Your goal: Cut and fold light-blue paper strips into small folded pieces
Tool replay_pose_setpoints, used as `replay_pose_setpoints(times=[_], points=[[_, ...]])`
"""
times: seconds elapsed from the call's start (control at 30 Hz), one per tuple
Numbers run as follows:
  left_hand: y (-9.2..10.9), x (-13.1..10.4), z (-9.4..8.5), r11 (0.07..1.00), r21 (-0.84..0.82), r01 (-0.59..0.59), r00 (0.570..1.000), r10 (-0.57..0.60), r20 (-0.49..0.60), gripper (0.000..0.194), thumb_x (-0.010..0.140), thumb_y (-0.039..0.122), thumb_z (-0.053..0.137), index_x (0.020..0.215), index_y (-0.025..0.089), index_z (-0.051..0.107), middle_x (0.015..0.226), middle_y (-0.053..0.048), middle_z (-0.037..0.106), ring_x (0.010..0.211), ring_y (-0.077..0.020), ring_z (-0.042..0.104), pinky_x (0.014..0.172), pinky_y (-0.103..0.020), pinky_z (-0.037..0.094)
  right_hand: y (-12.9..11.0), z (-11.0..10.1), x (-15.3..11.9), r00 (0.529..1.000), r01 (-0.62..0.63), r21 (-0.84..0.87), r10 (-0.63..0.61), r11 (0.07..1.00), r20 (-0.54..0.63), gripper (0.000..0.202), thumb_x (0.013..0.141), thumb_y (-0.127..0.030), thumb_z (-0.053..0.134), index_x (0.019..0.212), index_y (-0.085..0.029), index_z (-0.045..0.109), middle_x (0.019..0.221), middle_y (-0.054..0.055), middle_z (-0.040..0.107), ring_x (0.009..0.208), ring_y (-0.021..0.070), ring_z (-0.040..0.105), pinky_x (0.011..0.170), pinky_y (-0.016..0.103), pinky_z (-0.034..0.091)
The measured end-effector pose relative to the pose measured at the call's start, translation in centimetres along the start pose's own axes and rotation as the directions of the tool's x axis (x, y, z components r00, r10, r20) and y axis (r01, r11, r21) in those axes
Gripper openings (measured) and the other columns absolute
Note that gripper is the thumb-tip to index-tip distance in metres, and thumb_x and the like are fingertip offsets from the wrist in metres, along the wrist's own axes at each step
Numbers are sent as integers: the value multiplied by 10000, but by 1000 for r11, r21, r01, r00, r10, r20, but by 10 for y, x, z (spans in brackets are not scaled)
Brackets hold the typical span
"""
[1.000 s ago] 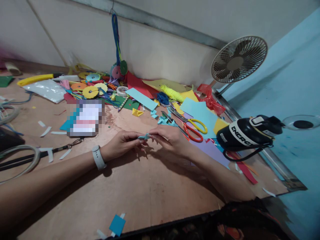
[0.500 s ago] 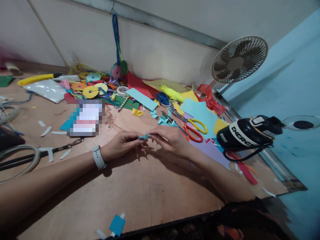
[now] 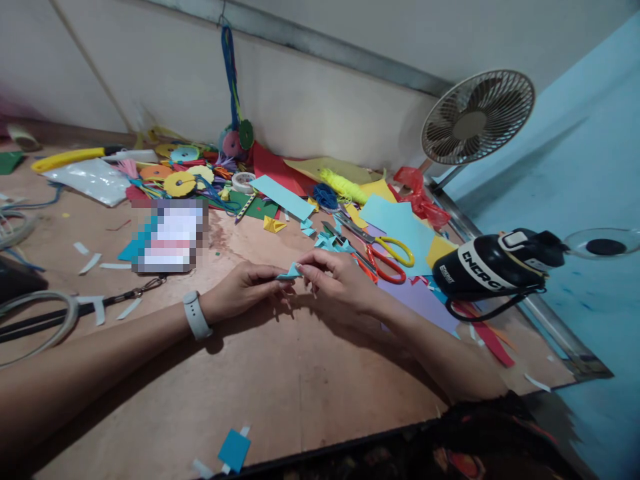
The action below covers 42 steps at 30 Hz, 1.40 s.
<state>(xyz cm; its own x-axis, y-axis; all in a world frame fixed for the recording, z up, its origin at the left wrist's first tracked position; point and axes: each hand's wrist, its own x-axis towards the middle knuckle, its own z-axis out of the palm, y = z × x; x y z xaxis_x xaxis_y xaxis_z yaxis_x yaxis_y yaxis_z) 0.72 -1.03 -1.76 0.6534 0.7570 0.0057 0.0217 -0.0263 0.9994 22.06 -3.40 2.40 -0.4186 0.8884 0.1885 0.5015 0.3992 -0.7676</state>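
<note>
Between my two hands, above the middle of the table, is a small folded piece of light blue paper [image 3: 292, 271] with a raised pointed flap. My left hand [image 3: 249, 288] pinches its left end between thumb and fingers. At the right end, my right hand [image 3: 336, 279] has thumb and fingertips closed on the paper's edge. Just beyond the right hand lie several light blue folded paper pieces [image 3: 334, 241] and scissors with red handles [image 3: 387, 267]. A yellow folded paper piece [image 3: 274, 225] sits farther back.
Scissors with yellow handles [image 3: 397, 250], light blue sheets [image 3: 397, 223] and a black bottle [image 3: 483, 267] lie to the right. A blurred phone-like object [image 3: 170, 237] lies left. Yarn discs [image 3: 180, 183] crowd the back, and a fan [image 3: 475, 123] stands back right. A blue paper square [image 3: 234, 450] is near the front edge.
The blue paper's flap now stands up more visibly between my fingertips. My right hand has shifted slightly to the right along the paper; my left hand stays nearly still.
</note>
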Motion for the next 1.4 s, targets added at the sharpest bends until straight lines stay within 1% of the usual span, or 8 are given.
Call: replay_pose_setpoints(times=[0.17, 0.33, 0.47, 0.63, 0.83, 1.1, 1.27, 1.4], points=[[1, -1, 2, 995, -92, 43, 999, -40, 35, 258, 864, 383, 683, 931, 143, 750, 869, -70, 766, 751, -184, 720, 742, -310, 609, 1, 1, -2, 999, 31, -127, -36, 991, -35, 194, 972, -297, 519, 970, -183, 677, 785, 7, 685, 701, 114, 611, 648, 232, 433], [7, -1, 3, 982, -149, 115, 992, -106, 70, 312, 857, 428, 699, 927, 126, 738, 780, -63, 749, 670, -162, 704, 652, -272, 601, 5, 4, -4, 992, 98, -241, -115, 966, -57, 223, 993, -321, 490, 994, -190, 671, 879, 31, 701, 779, 132, 626, 698, 255, 437], [12, 0, 4, 973, -167, 157, 985, -143, 93, 351, 838, 466, 715, 856, 116, 732, 710, -56, 734, 624, -148, 693, 604, -244, 592, 8, 5, -4, 984, 152, -247, -171, 957, -54, 223, 1000, -307, 475, 1002, -191, 666, 904, 40, 704, 807, 140, 632, 713, 262, 450], [13, 0, 4, 964, -175, 198, 980, -188, 73, 384, 808, 503, 734, 833, 120, 730, 707, -65, 745, 625, -156, 703, 600, -248, 593, 9, 5, -3, 974, 210, -259, -224, 943, -26, 215, 997, -284, 476, 1025, -193, 669, 957, 56, 717, 864, 157, 648, 754, 281, 477], [12, 0, 3, 945, -228, 234, 969, -208, 132, 403, 798, 513, 743, 855, 115, 719, 720, -72, 756, 642, -173, 722, 636, -281, 612, 8, 10, -2, 948, 282, -248, -310, 927, -79, 211, 991, -242, 492, 1018, -165, 686, 961, 75, 738, 864, 156, 666, 753, 278, 501], [10, 1, 2, 947, -212, 241, 962, -204, 182, 401, 803, 509, 744, 873, 115, 721, 749, -81, 756, 650, -169, 721, 652, -285, 608, 15, 17, -3, 934, 302, -243, -338, 922, -120, 206, 979, -270, 537, 1012, -187, 722, 961, 65, 756, 852, 149, 688, 752, 273, 511], [8, -1, 3, 925, -272, 267, 958, -225, 176, 375, 816, 478, 746, 848, 106, 715, 747, -76, 754, 635, -143, 708, 638, -245, 592, 7, 13, -3, 927, 284, -211, -324, 935, -189, 161, 951, -235, 587, 930, -164, 730, 873, 57, 741, 822, 139, 666, 761, 262, 503], [6, -2, 3, 898, -320, 302, 948, -247, 201, 352, 812, 446, 761, 851, 100, 713, 743, -76, 754, 629, -133, 704, 633, -226, 583, 9, 14, -2, 917, 330, -174, -359, 928, -175, 141, 942, -210, 593, 932, -146, 718, 850, 62, 724, 795, 136, 648, 729, 257, 500]])
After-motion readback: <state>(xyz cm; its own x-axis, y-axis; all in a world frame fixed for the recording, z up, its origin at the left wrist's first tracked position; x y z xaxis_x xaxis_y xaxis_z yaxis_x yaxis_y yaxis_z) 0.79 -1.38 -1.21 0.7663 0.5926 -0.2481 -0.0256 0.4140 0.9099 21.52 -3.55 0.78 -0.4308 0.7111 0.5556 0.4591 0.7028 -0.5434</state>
